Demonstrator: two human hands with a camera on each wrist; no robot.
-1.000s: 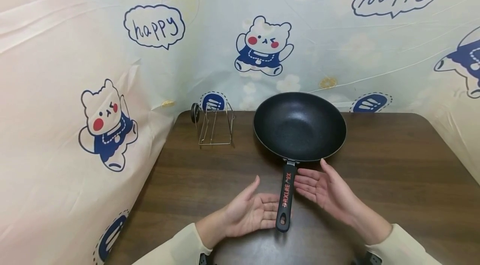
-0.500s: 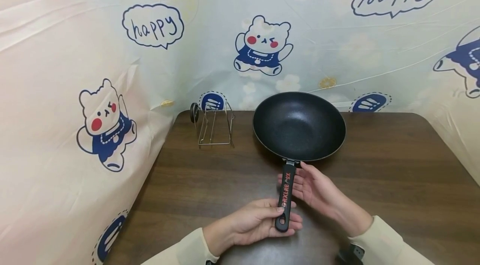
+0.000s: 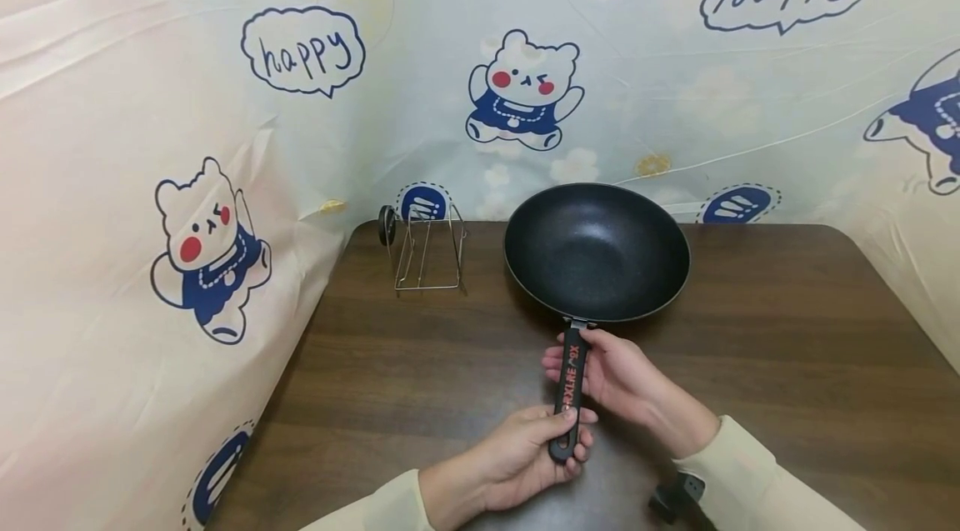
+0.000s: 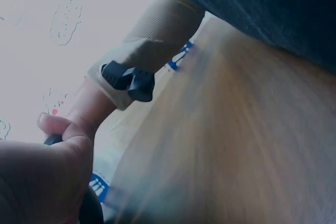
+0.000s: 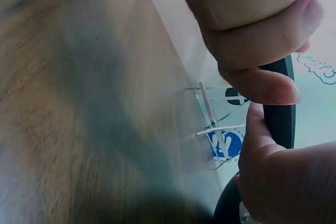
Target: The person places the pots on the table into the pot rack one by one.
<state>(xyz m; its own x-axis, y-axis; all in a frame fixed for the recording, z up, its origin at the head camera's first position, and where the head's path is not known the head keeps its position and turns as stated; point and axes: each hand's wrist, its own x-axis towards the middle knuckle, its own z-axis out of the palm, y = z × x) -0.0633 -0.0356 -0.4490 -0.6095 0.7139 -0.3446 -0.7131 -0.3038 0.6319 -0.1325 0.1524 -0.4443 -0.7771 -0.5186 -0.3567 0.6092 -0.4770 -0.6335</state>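
Note:
A black wok point(image 3: 596, 252) stands bowl-up on the brown table, its long handle point(image 3: 570, 373) pointing toward me. My left hand point(image 3: 525, 452) grips the handle's end, thumb on top and fingers curled underneath. Higher up, close to the bowl, my right hand point(image 3: 618, 377) holds the handle from the right. Its thumb lies along the top, and its fingertips come out on the left side. In the right wrist view the black handle point(image 5: 281, 121) runs between both hands. The left wrist view shows my right sleeve point(image 4: 152, 40) beyond the left hand.
A wire rack point(image 3: 427, 252) with a black round part stands at the table's back left. Behind the table point(image 3: 787, 331) hangs a pale cloth point(image 3: 420, 114) printed with cartoon bears; it also covers the left side.
Both hands have come together onto the wok's handle. The left has closed its fingers round the end, and the right has slid left under the upper part. The wok stays in place.

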